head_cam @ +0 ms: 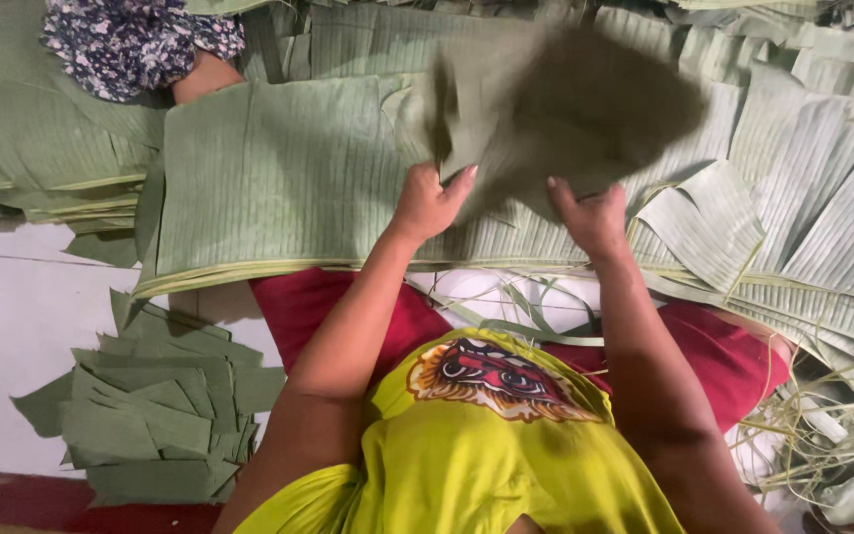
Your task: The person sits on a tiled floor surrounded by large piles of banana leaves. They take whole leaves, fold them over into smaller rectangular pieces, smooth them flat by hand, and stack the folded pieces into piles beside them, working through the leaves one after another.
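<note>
Both of my hands hold up a dark green piece of banana leaf (565, 109), which is blurred by motion. My left hand (429, 201) grips its lower left edge and my right hand (590, 213) grips its lower right edge. The piece hangs above a wide stack of flat banana leaves (269, 178) that lies across my lap. I wear a yellow-green shirt and red trousers.
A pile of cut green leaf pieces (155, 405) lies on the white tiled floor at my left. More long leaves (822, 227) spread at the right, with loose leaf ribs (822, 415) at the lower right. Another person in floral cloth (135, 40) sits at the top left.
</note>
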